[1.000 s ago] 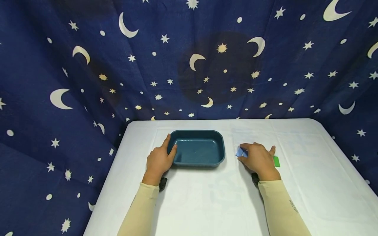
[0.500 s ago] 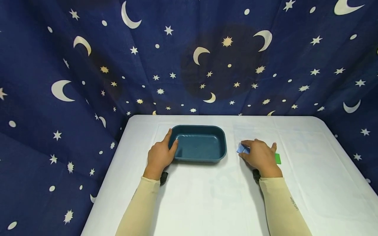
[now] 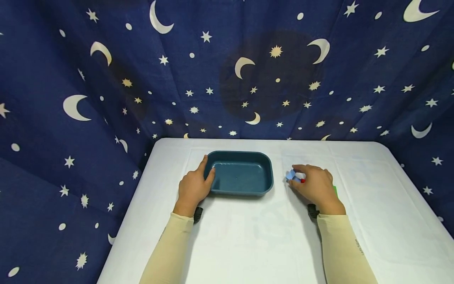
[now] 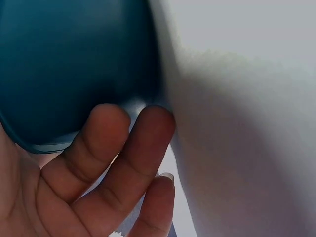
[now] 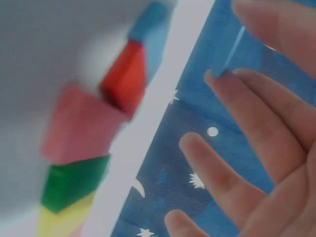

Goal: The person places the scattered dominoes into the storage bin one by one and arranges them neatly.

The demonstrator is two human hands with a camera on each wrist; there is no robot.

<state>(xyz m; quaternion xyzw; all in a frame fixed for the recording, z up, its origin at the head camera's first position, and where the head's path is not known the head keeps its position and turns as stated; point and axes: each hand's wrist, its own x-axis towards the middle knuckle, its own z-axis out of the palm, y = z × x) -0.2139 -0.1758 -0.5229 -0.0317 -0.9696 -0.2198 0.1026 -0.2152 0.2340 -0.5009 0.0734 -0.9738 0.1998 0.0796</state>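
Observation:
My left hand (image 3: 194,187) grips the left end of a dark teal rectangular tub (image 3: 241,193), thumb over the rim and fingers along the outer wall. In the left wrist view, fingertips (image 4: 155,118) lie against the tub's side. Between the thumb and fingertips of my right hand (image 3: 317,187) a small light blue block (image 3: 291,174) is pinched, raised over the table. Below it, in the right wrist view, stands a row of coloured blocks: blue (image 5: 155,37), red (image 5: 126,79), pink (image 5: 81,128), green (image 5: 74,182) and yellow (image 5: 64,217). In the head view that hand hides most of them.
A white cloth covers the table (image 3: 248,240), its rounded far corners meeting a dark blue curtain (image 3: 198,71) printed with moons and stars. The curtain also runs down the left and right sides.
The right hand has lifted a light blue block off the row, uncovering a bit of red and another blue block. The left hand stays on the tub; the head view has shifted slightly.

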